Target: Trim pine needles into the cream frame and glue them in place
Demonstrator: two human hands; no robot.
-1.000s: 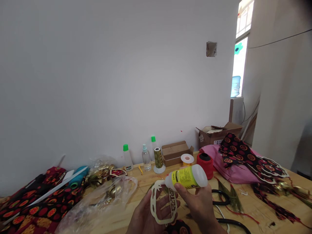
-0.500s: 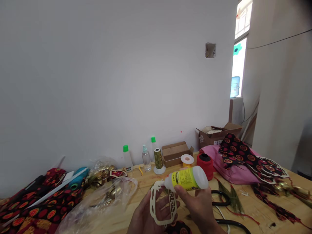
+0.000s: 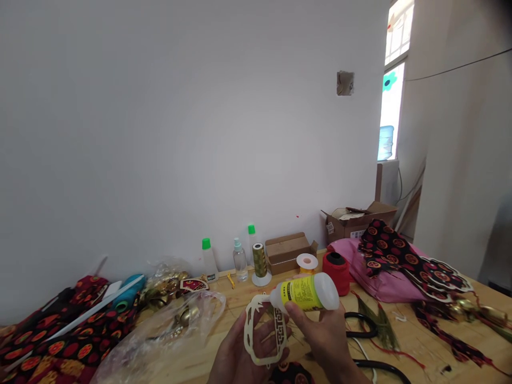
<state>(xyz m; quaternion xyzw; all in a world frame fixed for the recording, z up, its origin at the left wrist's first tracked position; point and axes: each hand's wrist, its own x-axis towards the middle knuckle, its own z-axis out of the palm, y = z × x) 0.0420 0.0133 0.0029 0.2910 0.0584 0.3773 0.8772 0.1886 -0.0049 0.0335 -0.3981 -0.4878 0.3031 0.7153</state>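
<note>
My left hand [image 3: 232,349] holds up a pale openwork frame [image 3: 248,341] with cut-out lattice along its right side; the fingers show behind it. My right hand [image 3: 326,338] is closed around a glue bottle [image 3: 302,293] with a yellow-green label. The bottle lies tilted nearly sideways, its nozzle pointing left at the frame's top edge. Whether the tip touches the frame I cannot tell. Below the hands, a piece of dark patterned fabric [image 3: 294,373] shows at the lower edge. Black scissor handles [image 3: 362,324] lie just right of my right hand.
Along the wall stand green-capped bottles [image 3: 208,261], a spray bottle [image 3: 240,261], a green thread cone [image 3: 260,261], a small carton [image 3: 288,250] and a red thread cone [image 3: 336,272]. Plastic bags with brass bells [image 3: 186,314] and patterned fabric [image 3: 80,341] lie left; a pink bag [image 3: 376,277] lies right.
The frame and the bottle have shifted slightly to the left together. Both hands keep their hold, and the things on the table stay as they were.
</note>
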